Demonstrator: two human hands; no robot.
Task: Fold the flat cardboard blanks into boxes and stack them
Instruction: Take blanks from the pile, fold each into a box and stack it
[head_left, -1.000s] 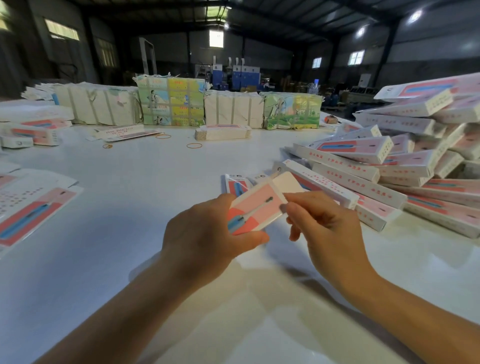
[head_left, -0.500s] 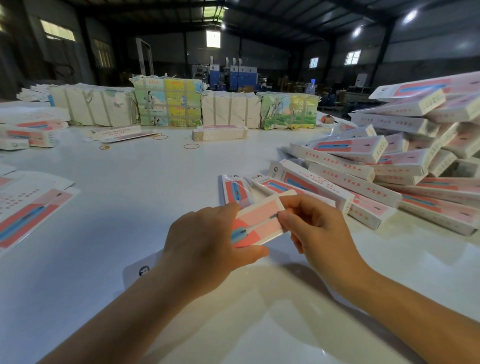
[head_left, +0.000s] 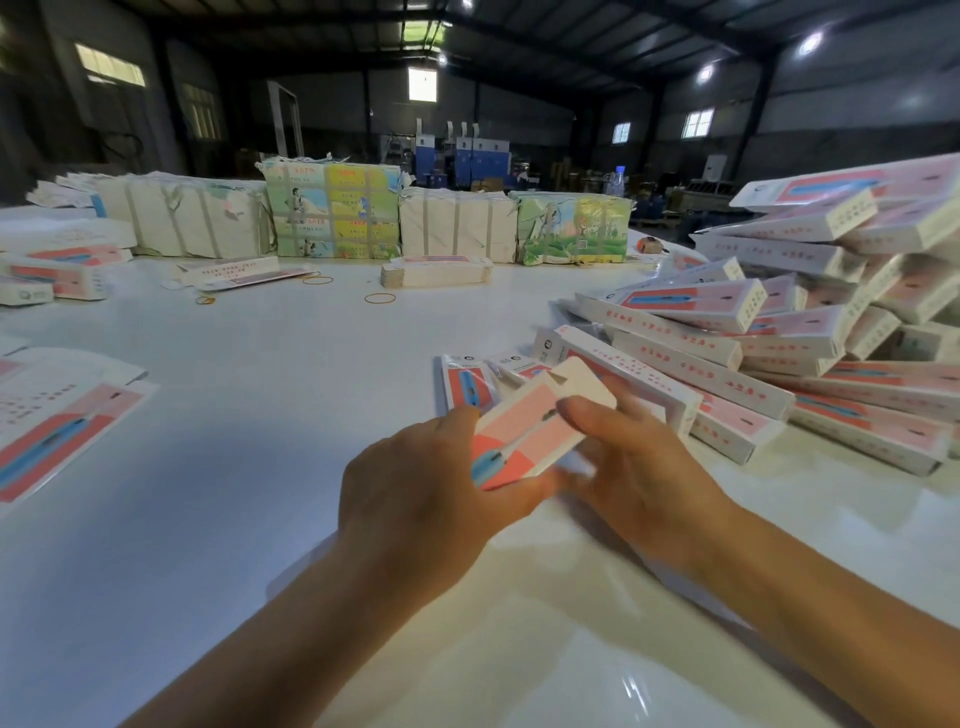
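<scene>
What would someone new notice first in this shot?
Centre foreground: the left hand and right hand grip a pink-and-white cardboard box above the white table. At right rises a sprawling heap of folded pink-and-white boxes; bundled paper stacks line the far edge.

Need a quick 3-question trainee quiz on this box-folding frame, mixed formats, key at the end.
1. True or false: both hands hold the same box.
2. Where is the pile of folded boxes relative to the person? A) on the person's right B) on the person's left C) at the far edge of the table, behind the wrapped bundles
3. Fill in: the loose orange loops on the table, such as the one at, are rubber ____.

Key
1. True: the left hand grips the near end and the right hand pinches the end with the white flap.
2. A
3. bands
</scene>
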